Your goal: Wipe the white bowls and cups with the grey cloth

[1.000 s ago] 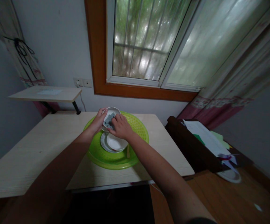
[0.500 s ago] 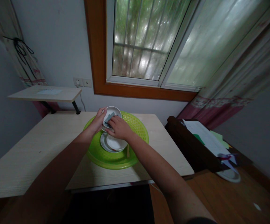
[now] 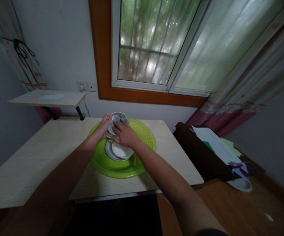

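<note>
My left hand grips a white bowl by its left rim, thumb at the edge, and tilts it toward me. Inside the bowl lies a crumpled grey cloth, its upper right part reaching over the rim. With fingers pressed on that cloth, my right hand leans into the bowl. Below both hands, another white bowl rests on a patterned plate. These stand in a round green basket tray. A thin wooden piece, perhaps chopsticks, lies beside them.
The basket stands on a pale wooden table. A small raised shelf is at the back left. To the right, a dark brown piece of furniture carries papers. A window is behind the table.
The grey cloth has spread out wider and now reaches the bowl's right rim. My right hand's fingers have shifted slightly and lie flatter on it. My left hand and the bowl hold their place.
</note>
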Demonstrator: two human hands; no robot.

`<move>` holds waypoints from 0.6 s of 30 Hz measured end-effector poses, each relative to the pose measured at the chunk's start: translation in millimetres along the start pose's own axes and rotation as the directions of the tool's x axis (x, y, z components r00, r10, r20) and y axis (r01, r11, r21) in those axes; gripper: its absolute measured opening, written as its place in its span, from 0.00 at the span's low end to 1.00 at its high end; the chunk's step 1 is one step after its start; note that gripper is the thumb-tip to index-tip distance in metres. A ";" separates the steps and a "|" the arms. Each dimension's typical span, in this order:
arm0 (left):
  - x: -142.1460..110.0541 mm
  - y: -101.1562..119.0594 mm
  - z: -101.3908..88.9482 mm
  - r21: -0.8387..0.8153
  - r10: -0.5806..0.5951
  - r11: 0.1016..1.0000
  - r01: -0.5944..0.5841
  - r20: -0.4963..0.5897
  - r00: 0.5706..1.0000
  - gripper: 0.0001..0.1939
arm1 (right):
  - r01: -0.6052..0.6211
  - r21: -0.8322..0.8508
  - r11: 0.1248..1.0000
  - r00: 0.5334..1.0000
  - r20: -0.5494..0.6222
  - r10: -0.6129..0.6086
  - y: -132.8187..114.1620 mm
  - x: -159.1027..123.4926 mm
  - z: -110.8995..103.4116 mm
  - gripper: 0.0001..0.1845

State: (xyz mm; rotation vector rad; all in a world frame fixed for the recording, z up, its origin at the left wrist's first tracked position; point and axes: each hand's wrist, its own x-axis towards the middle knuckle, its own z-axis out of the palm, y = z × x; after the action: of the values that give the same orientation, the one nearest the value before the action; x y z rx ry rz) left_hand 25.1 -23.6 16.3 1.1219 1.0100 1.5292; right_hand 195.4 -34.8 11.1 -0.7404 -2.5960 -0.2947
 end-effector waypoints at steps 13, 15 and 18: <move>1.9 1.4 1.5 -0.018 0.042 0.999 -0.042 -0.010 0.999 0.22 | -0.174 -0.158 0.972 0.983 0.035 0.182 -18.5 2.2 -11.3 0.35; 4.0 -1.3 -0.1 0.001 0.062 0.998 -0.062 -0.025 0.998 0.22 | -0.152 -0.147 0.977 0.982 0.088 0.166 -21.8 3.6 -15.1 0.32; 6.6 -5.2 -2.8 0.034 0.079 0.996 -0.078 -0.027 0.997 0.22 | -0.105 -0.095 0.990 0.981 0.151 0.118 -21.1 4.1 -17.7 0.27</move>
State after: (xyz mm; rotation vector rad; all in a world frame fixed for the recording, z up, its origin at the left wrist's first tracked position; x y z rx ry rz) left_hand 22.7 -16.4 11.8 1.1782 1.0236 1.5998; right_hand 186.8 -56.1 26.9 -0.9724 -2.6884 -0.3295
